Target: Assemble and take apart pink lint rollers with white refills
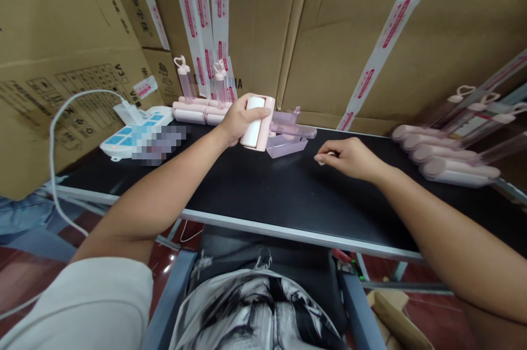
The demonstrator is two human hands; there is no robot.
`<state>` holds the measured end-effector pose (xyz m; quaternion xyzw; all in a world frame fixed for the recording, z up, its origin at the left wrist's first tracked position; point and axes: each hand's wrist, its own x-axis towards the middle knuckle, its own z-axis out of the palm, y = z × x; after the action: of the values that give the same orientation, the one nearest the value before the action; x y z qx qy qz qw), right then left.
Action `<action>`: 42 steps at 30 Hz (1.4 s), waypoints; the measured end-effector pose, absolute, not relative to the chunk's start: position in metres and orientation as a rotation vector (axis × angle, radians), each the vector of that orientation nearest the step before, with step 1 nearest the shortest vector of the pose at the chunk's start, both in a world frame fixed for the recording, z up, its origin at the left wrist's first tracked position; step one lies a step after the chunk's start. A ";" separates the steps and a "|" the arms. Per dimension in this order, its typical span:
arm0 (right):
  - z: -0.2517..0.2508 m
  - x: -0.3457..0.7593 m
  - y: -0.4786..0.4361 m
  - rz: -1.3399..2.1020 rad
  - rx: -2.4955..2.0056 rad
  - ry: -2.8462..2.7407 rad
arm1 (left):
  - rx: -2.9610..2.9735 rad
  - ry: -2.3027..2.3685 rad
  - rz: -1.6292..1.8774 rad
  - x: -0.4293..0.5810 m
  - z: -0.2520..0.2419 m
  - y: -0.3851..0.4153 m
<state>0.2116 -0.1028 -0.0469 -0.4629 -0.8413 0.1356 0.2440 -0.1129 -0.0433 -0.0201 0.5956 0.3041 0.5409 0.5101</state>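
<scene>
My left hand [237, 119] is wrapped round a pink and white lint roller [257, 131], held tilted above the black table. Its white roll faces up inside the pink casing. Just right of it lie translucent pink plastic parts [288, 145], a tube and shallow trough-like covers, partly behind the roller. My right hand [349, 156] is closed low over the table, apart from those parts. A small pale piece [331, 154] shows between its fingers; most of it is hidden, so its kind is unclear.
Several lint rollers with heart-loop handles stand at the back left [189, 111] and right [457, 168]. A white power strip [119, 144] with a cable [52, 141] lies left, beside a blurred-out patch. Cardboard [263, 26] walls the back. The black table [263, 190] has a metal front edge.
</scene>
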 end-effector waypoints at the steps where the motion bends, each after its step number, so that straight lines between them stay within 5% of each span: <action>1: -0.050 0.210 -0.100 0.377 -1.298 -2.379 | 1.464 0.747 1.304 -0.114 -0.021 -0.043; 9: -0.054 0.193 -0.103 0.322 -1.455 -2.629 | 1.745 0.693 1.104 -0.109 -0.022 -0.055; 18: -0.029 0.218 -0.114 0.529 -1.277 -2.299 | 2.039 0.626 0.954 -0.107 -0.014 -0.069; 30: -0.033 0.173 -0.151 0.301 -0.880 -2.325 | 2.284 0.577 1.278 -0.076 -0.036 -0.097; 42: -0.053 0.168 -0.148 0.927 -0.806 -2.095 | 2.086 0.429 1.263 -0.073 -0.041 -0.097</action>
<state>0.1676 -0.1480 -0.0528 -0.3111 -0.8082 0.3579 0.3491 -0.0730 -0.0974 -0.0409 0.7962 0.1639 0.4822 0.3265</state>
